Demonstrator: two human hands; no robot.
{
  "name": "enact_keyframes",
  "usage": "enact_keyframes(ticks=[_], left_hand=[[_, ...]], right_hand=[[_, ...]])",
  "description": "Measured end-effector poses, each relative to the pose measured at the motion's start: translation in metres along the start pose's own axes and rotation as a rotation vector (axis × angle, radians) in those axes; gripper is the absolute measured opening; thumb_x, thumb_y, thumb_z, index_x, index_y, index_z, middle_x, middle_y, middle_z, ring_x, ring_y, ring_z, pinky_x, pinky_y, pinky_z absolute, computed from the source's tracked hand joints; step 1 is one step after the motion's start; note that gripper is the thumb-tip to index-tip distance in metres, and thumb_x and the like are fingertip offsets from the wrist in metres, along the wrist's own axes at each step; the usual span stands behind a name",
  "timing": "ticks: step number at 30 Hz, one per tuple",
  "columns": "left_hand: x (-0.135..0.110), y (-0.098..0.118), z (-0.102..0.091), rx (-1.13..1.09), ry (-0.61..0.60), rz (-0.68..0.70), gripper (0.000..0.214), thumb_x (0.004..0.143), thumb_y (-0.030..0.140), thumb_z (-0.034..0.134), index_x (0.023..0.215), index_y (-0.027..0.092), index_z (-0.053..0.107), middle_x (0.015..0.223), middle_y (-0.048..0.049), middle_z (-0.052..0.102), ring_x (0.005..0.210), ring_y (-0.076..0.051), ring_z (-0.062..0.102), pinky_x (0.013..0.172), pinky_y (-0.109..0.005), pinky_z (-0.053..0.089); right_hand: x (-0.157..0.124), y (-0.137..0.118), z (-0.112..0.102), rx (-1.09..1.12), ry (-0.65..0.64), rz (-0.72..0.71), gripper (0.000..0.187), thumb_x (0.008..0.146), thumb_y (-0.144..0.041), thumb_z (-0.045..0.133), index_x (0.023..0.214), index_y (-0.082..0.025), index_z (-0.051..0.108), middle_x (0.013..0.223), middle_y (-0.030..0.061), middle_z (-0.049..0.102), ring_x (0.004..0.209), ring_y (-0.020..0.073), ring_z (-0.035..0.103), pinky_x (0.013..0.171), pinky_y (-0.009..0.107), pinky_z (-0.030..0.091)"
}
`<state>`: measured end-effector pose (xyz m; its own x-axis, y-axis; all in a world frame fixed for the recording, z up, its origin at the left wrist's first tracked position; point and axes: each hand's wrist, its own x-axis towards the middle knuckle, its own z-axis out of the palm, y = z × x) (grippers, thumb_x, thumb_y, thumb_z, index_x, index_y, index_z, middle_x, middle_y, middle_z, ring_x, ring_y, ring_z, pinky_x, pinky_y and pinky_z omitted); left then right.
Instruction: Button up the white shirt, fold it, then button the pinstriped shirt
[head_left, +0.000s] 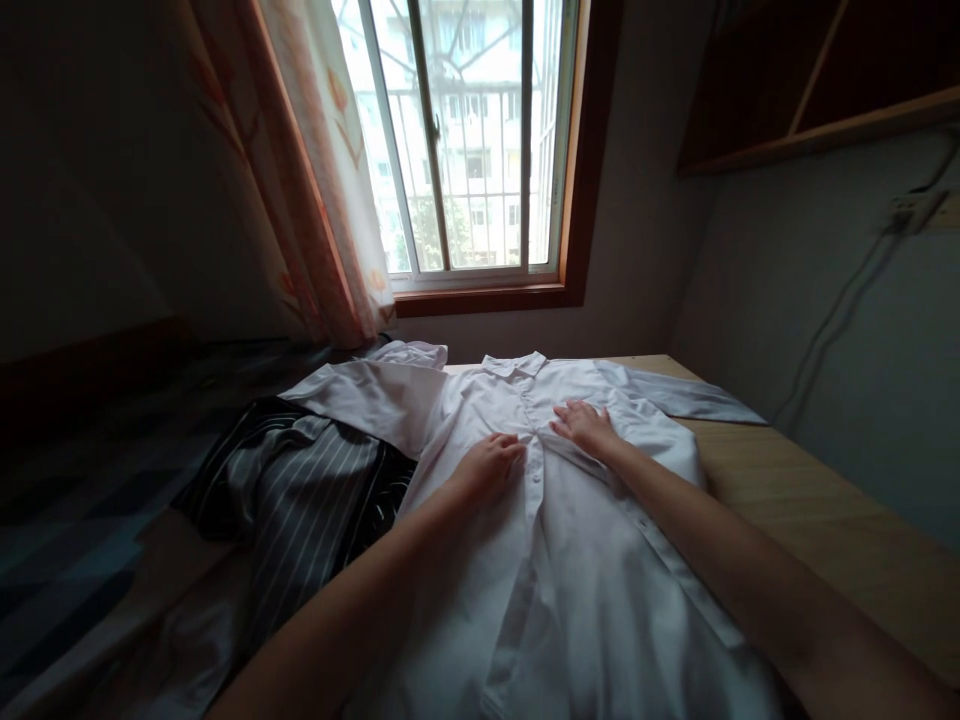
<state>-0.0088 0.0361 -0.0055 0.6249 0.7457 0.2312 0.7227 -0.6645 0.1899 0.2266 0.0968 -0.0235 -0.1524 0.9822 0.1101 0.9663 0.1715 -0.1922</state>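
Hours read from the centre of the view.

Table [847,545]: pale wood, bare surface showing at 4 o'clock.
Window [476,150]: sliding panes, dark red frame, bars outside; 12 o'clock.
Curtain [319,170]: orange and cream, flower pattern; 11 o'clock, drawn aside.
Shelf [817,135]: wall-mounted, 2 o'clock.
Shirt [581,570]: white, laid out front up on the table, collar [514,366] at centre, hem end towards 6 o'clock; sleeves towards 9 and 3 o'clock; creased.
Striped cloth [300,500]: dark, bunched, 8 o'clock, beside the shirt and partly under one sleeve.
Right hand [583,428]: 4 o'clock, open, palm down on the shirt front, fingers spread.
Left hand [491,465]: 6 o'clock, on the shirt beside the button strip [534,475], fingers slightly bent; cannot tell whether it grips fabric.
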Motion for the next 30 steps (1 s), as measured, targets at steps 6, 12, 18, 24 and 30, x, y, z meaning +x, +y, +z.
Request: enact_keyframes(ticks=[6, 12, 18, 24, 30], left_hand=[[-0.010, 0.014, 0.004, -0.008, -0.084, -0.067, 0.047, 0.098, 0.044, 0.038, 0.136, 0.022, 0.056, 0.150, -0.0092, 0.045, 0.140, -0.030, 0.037, 0.117, -0.050, 0.027], [-0.014, 0.016, 0.001, -0.014, -0.200, -0.035, 0.069, 0.091, 0.066, 0.041, 0.149, 0.030, 0.037, 0.159, -0.0061, 0.031, 0.147, -0.035, 0.020, 0.116, -0.064, 0.010], [-0.014, 0.020, -0.001, -0.025, -0.141, 0.032, 0.062, 0.089, 0.066, 0.048, 0.142, 0.034, 0.049, 0.154, -0.0054, 0.041, 0.145, -0.034, 0.027, 0.117, -0.060, 0.016], [-0.016, 0.025, -0.003, -0.128, -0.104, 0.256, 0.047, 0.099, 0.048, 0.040, 0.135, 0.023, 0.058, 0.144, -0.0072, 0.053, 0.134, -0.021, 0.047, 0.117, -0.035, 0.030], [-0.018, 0.022, -0.003, -0.087, -0.235, 0.191, 0.065, 0.093, 0.064, 0.043, 0.148, 0.030, 0.041, 0.158, -0.0027, 0.033, 0.147, -0.025, 0.025, 0.122, -0.042, 0.018]], right_hand=[[-0.021, 0.004, -0.039, 0.079, -0.019, -0.158, 0.042, 0.097, -0.042, 0.040, 0.092, -0.016, 0.072, 0.099, 0.0101, 0.071, 0.090, 0.0205, 0.063, 0.081, 0.028, 0.044], [-0.053, 0.013, -0.061, 0.147, -0.171, -0.239, 0.039, 0.085, -0.056, 0.058, 0.093, -0.018, 0.067, 0.092, 0.0072, 0.071, 0.076, 0.0188, 0.062, 0.063, 0.024, 0.039], [-0.075, 0.006, -0.060, 0.022, -0.139, -0.166, 0.016, 0.080, -0.019, 0.056, 0.093, -0.017, 0.066, 0.092, 0.0074, 0.070, 0.077, 0.0185, 0.061, 0.062, 0.024, 0.036], [-0.085, 0.017, -0.064, -0.111, -0.174, -0.142, 0.027, 0.077, -0.016, 0.059, 0.104, -0.016, 0.064, 0.108, 0.0126, 0.065, 0.093, 0.0241, 0.061, 0.069, 0.027, 0.037], [-0.105, 0.023, -0.085, -0.169, -0.262, -0.080, 0.026, 0.073, -0.012, 0.059, 0.098, -0.018, 0.066, 0.102, 0.0132, 0.067, 0.089, 0.0249, 0.062, 0.066, 0.028, 0.037]])
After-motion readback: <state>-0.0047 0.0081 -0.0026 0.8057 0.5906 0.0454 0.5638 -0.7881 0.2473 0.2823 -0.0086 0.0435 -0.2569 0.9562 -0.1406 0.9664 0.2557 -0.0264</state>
